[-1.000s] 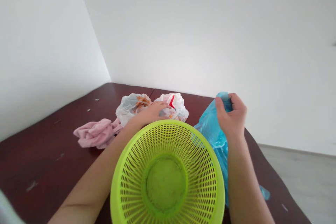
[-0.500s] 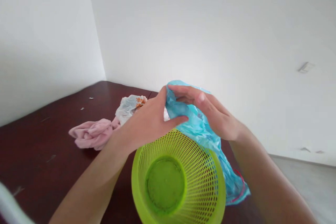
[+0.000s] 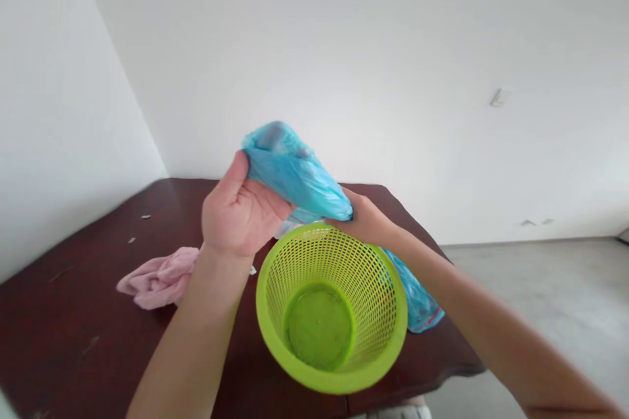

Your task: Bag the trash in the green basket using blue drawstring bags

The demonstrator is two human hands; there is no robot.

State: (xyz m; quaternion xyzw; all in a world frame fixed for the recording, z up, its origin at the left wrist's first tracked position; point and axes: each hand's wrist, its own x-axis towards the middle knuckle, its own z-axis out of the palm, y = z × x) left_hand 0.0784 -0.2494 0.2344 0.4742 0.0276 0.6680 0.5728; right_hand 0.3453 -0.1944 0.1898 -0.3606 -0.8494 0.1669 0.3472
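Observation:
A thin blue plastic bag (image 3: 299, 177) is stretched between my two hands above the far rim of a green perforated basket (image 3: 265, 321). My left hand (image 3: 240, 209), palm turned up, pinches the bag's edge at its upper left, and some of its fingers are hidden behind the film. At the bag's lower right end, my right hand (image 3: 363, 216) grips it, with the fingertips mostly covered. Another length of blue plastic (image 3: 417, 294) hangs down behind the basket's right side. Inside, the basket shows only its round green bottom.
A crumpled pink cloth (image 3: 162, 278) lies on the dark red-brown table (image 3: 73, 327), left of the basket. Small white scraps (image 3: 146, 217) dot the tabletop. White walls (image 3: 314, 46) rise behind, and grey floor (image 3: 540, 288) extends on the right.
My hands have drawn apart, the left moving left and turning palm up, stretching the bag between them. The view has shifted; the white plastic bag by the cloth is now mostly hidden.

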